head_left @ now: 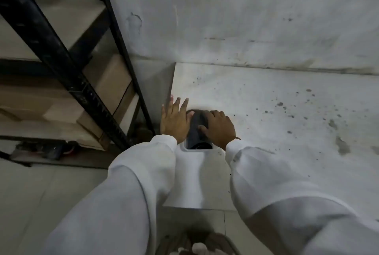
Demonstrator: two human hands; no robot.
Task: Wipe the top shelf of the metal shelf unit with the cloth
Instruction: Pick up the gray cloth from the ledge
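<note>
Our right hand (220, 128) curls its fingers over a dark cloth (196, 129). Our left hand (174, 123) lies flat, fingers spread, just beside it. Both rest on the dirt-speckled white shelf top (266, 131); a black metal rack (61, 60) stands at left.

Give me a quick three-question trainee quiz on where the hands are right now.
1. True or false: the left hand lies flat, fingers spread, on the white surface.
2. The right hand curls its grip over: A) a bucket B) the dark object C) a ladder.
3. Fill in: the metal shelf unit stands to the ___ of both hands.

Key: 1 true; 2 B; 3 left.
</note>
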